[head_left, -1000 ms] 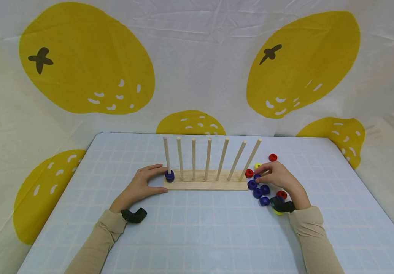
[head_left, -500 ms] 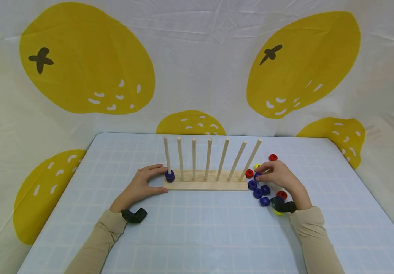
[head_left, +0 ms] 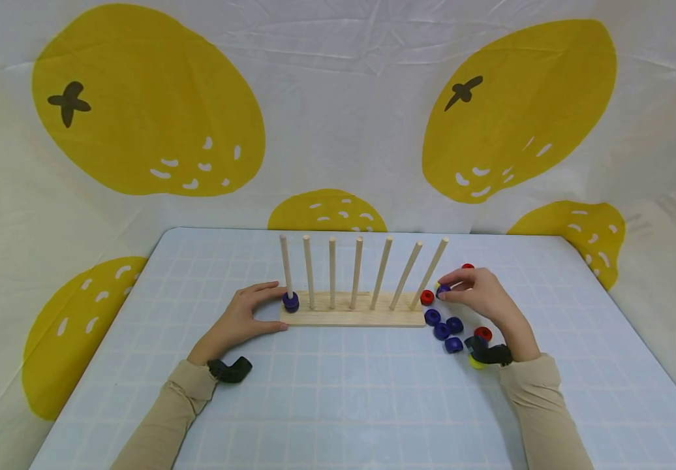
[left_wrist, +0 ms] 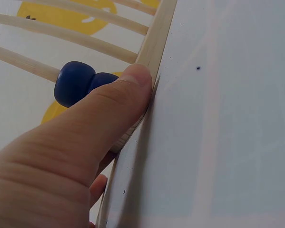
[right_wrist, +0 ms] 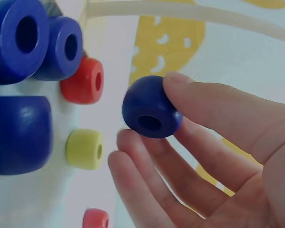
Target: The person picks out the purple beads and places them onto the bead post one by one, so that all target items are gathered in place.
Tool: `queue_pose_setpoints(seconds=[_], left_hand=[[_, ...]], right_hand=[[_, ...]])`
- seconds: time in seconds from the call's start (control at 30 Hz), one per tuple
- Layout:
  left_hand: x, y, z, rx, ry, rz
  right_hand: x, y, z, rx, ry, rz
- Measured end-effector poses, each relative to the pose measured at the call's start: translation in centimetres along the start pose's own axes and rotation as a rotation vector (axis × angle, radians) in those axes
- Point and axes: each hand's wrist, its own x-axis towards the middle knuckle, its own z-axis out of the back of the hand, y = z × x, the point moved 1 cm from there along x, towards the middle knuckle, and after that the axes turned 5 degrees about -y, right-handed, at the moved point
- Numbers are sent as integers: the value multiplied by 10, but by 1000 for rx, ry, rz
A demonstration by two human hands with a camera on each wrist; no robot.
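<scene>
My left hand (head_left: 243, 316) grips the left end of a wooden peg stand (head_left: 352, 318), its thumb on the front edge of the base. The stand carries a row of several upright pegs. Two blue beads (left_wrist: 75, 84) are stacked on the leftmost peg, partly hidden by the thumb in the left wrist view. Beyond the stand's right end, my right hand (head_left: 485, 301) pinches a blue bead (right_wrist: 149, 107) between thumb and fingers. That bead is lifted off the table, its hole facing the camera in the right wrist view.
Several loose blue beads (head_left: 442, 331) lie right of the stand. Around them are red beads (head_left: 482, 334) and yellow beads (right_wrist: 85, 149), some partly covered by the right hand and wrist camera. A lemon-print curtain (head_left: 344, 130) hangs behind the table (head_left: 338, 405).
The right hand has picked up the blue bead from beside the stand and raised it slightly. The left hand and the stand stay where they were.
</scene>
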Motion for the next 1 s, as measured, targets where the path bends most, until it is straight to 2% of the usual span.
queue_pose_setpoints(seconds=[0.23, 0.53, 1.0], left_hand=[[0, -2, 1, 1, 8, 14], [0, -2, 1, 3, 8, 19], [1, -2, 1, 0, 12, 27]], right_hand=[[-4, 10, 3, 20, -53, 21], [-10, 23, 7, 95, -123, 5], [-16, 37, 9, 245, -244, 128]])
